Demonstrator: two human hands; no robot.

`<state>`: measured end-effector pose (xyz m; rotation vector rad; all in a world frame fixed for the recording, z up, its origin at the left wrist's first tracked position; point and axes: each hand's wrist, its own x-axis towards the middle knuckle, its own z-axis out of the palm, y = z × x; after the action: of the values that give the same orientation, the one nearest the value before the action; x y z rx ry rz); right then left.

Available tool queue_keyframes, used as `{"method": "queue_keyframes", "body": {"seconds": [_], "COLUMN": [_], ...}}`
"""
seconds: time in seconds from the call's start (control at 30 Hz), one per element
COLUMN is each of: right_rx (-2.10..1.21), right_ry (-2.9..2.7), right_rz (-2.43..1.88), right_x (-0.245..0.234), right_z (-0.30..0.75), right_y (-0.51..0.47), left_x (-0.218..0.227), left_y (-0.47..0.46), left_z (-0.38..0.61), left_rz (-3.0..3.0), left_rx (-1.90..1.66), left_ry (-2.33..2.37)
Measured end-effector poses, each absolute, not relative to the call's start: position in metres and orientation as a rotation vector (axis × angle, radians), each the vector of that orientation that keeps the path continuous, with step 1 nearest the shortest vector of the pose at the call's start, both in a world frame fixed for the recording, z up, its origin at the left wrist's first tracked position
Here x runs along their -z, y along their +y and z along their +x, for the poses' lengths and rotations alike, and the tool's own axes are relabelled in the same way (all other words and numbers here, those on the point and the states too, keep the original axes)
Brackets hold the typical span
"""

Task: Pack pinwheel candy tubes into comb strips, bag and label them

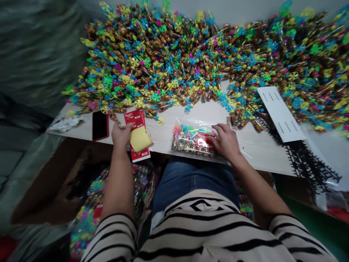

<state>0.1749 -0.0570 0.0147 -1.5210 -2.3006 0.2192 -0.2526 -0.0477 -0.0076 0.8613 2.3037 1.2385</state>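
Two stacked strips of red printed cards (134,118) lie on the table, with a yellow pad-like piece (140,139) over their middle, its lower right edge curled. At their left edge is my left hand (121,135), its thumb touching the cards and its fingers loosely apart. In front of my body a clear plastic bag (183,146) lies flat, filled with a row of candy-filled tubes with colourful tops. A red card (204,139) shows over the tubes, under shiny plastic. My right hand (226,142) grips the bag's right side, thumb against the red card; some fingertips are hidden.
A large heap of candy tubes with pinwheel tops (174,62) covers the table's back. Left are a phone (100,125) and crumpled plastic (65,123). Right, a slotted white card (280,113) lies over black plastic pieces (311,163). Below left, a cardboard box (46,182) stands near filled bags (89,214).
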Motion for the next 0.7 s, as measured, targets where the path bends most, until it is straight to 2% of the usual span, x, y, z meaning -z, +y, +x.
{"method": "queue_keyframes", "body": {"seconds": [0.1, 0.17, 0.33, 0.43, 0.53, 0.7], "right_rx": [-0.293, -0.364, -0.402, -0.403, -0.619, -1.18], "right_ry": [-2.55, -2.614, -2.361, -2.455, -2.54, -2.154], "right_rz": [-1.297, -1.271, -1.526, -1.717, -1.678, -1.268], "right_x": [-0.01, -0.008, -0.008, -0.008, -0.018, -0.069], "right_z": [0.172, 0.176, 0.19, 0.186, 0.19, 0.265], "right_y": [-0.067, -0.065, -0.022, 0.005, 0.009, -0.065], "left_x": [0.002, -0.001, 0.003, 0.009, 0.012, 0.011], "left_y": [-0.054, -0.061, -0.08, -0.084, -0.083, -0.074], "left_z": [-0.238, -0.213, -0.123, -0.085, -0.071, -0.066], "left_rz": [1.267, 1.453, 1.503, 1.459, 1.418, 1.383], "left_rx": [-1.213, -1.174, -0.974, -0.837, -0.828, -1.06], "left_ry": [2.507, 2.404, 1.883, 1.754, 1.739, 1.481]}}
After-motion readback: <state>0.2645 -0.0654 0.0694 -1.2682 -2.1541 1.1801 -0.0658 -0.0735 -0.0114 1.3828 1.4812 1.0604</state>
